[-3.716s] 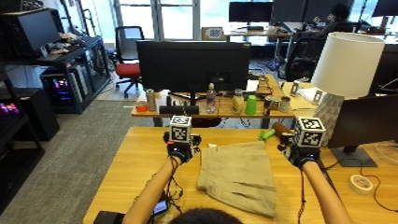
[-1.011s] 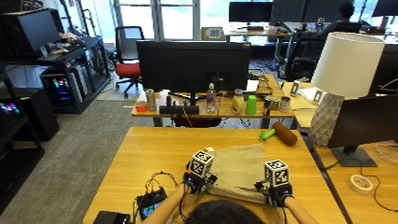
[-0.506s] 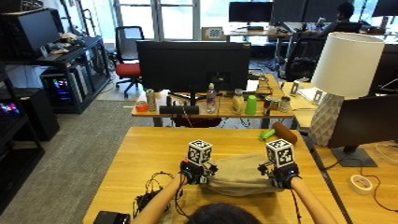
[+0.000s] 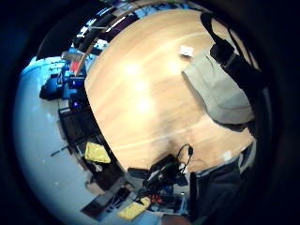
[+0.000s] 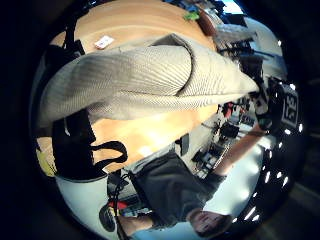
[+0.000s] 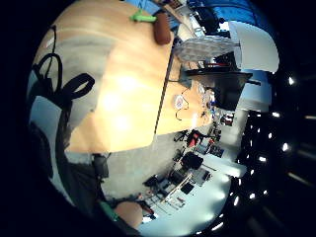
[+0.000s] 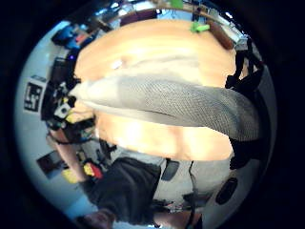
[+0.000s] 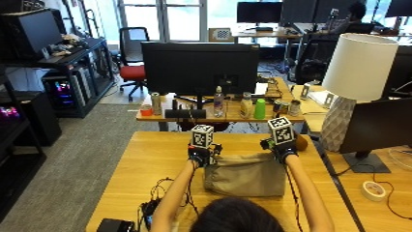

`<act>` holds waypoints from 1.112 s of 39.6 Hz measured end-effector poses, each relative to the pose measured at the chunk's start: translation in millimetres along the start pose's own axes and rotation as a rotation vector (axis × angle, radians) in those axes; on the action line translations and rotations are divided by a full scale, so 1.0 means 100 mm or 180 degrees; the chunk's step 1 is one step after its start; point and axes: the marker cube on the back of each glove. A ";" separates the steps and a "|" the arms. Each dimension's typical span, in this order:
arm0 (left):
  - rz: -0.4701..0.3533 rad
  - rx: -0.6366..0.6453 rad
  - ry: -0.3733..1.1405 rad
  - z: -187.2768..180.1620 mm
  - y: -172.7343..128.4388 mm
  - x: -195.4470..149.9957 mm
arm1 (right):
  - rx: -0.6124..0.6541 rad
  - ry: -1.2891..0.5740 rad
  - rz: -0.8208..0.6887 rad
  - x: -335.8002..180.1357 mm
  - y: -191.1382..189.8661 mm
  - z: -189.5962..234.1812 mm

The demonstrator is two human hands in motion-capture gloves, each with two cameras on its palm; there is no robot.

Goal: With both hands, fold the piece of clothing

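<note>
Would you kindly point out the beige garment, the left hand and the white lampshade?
beige garment point(image 8: 246, 175), outside view, middle of the folded cloth.
left hand point(image 8: 200, 155), outside view, back of the glove.
white lampshade point(image 8: 358, 60), outside view, middle of the shade.

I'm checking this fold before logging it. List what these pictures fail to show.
- Fingers of the left hand and right hand: outside view, hidden by the gloves' backs.
- Near edge of the beige ribbed cloth garment: outside view, hidden behind the person's head.
- How many layers the garment has: not discernible in any view.
- Small white tag on the wooden table: too small to read.
</note>
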 end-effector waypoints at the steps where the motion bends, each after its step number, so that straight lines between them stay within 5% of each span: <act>1: -0.0121 0.0046 -0.0010 0.00 -0.05 -0.02 | 0.0048 0.0022 0.0066 -0.01 -0.05 0.00; 9: -0.1015 0.0112 0.0001 0.51 -0.74 -0.13 | 0.0490 -0.0189 0.0547 -0.29 -0.48 0.32; 17: -0.1280 0.0535 -0.0429 0.88 -1.06 -0.27 | 0.0954 -0.0524 0.0631 -0.47 -0.92 0.91; 23: -0.1443 0.0582 -0.0762 0.88 -1.02 -0.39 | 0.1243 -0.0220 0.1000 -0.33 -0.91 1.05; 31: -0.1367 0.0782 -0.0781 0.54 -0.79 -0.39 | 0.1804 0.0195 0.1211 0.05 -0.71 0.54; 39: -0.1158 0.1384 -0.0631 0.12 -0.56 -0.18 | 0.1724 0.0099 0.0967 0.17 -0.43 0.18; 44: -0.0790 0.1612 -0.0532 0.00 -0.43 0.04 | 0.0889 -0.0002 0.0866 0.22 -0.22 0.30</act>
